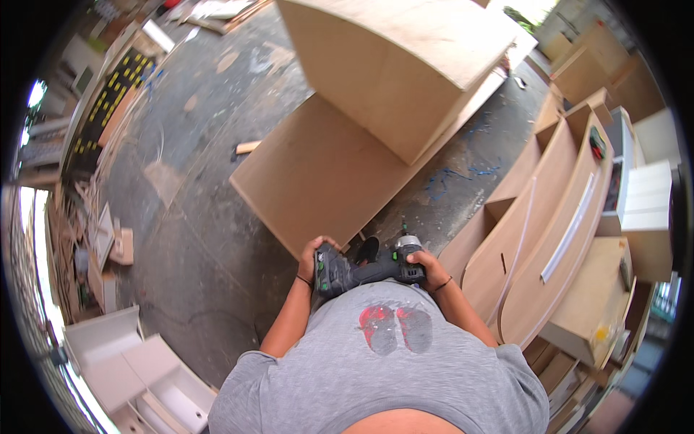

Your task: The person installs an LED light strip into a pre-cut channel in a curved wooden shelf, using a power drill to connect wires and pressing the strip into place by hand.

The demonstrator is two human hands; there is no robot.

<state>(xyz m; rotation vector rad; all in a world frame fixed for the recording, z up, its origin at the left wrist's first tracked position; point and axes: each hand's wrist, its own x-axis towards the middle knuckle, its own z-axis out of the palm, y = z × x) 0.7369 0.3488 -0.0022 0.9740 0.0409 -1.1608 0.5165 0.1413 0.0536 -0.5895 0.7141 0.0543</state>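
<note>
A black and grey cordless drill driver lies crosswise against my shirt front, held in both hands. My left hand is closed round its battery end. Wrapped round the motor housing is my right hand, thumb on top. The chuck points away from me, with a thin bit in it. Just beyond the drill, a flat wooden panel reaches toward me, its near corner close to my left hand. A large plywood box section rises from the panel's far side.
A wooden-handled hammer rests on the floor beside the panel. Long curved wooden shelf units stand at the right, with green-and-black pliers on top. White drawer cabinets sit at lower left. Blue scraps litter the concrete floor.
</note>
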